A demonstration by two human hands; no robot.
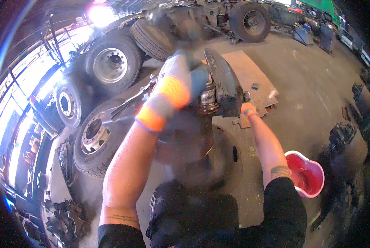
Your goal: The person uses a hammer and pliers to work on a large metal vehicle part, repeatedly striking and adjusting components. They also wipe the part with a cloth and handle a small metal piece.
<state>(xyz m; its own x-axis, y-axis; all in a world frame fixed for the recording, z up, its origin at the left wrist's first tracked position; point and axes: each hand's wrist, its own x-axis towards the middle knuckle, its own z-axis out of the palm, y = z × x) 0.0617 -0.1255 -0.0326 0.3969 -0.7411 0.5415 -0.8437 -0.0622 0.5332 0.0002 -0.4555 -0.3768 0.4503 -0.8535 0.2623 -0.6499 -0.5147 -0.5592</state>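
Observation:
A dark curved brake shoe (227, 84) stands tilted at the centre, beside a greasy metal axle end (208, 99). My left hand (180, 78), in a grey, orange and blue glove, is raised left of the shoe and above the axle end. A blurred patch covers its fingers, so their grip is hidden. Gloved alike, my right hand (247, 105) is closed at the lower right end of the brake shoe, its fingers partly out of sight. A dark round hub or drum shape (185, 140) lies blurred below the axle end.
Truck wheels (110, 65) stand at the left, one large tyre (98, 138) nearer me. Flattened cardboard (251, 72) lies on the floor beyond the shoe. A red bucket (306, 173) with a white rim is by my right elbow. A truck chassis wheel (251, 21) stands at the back.

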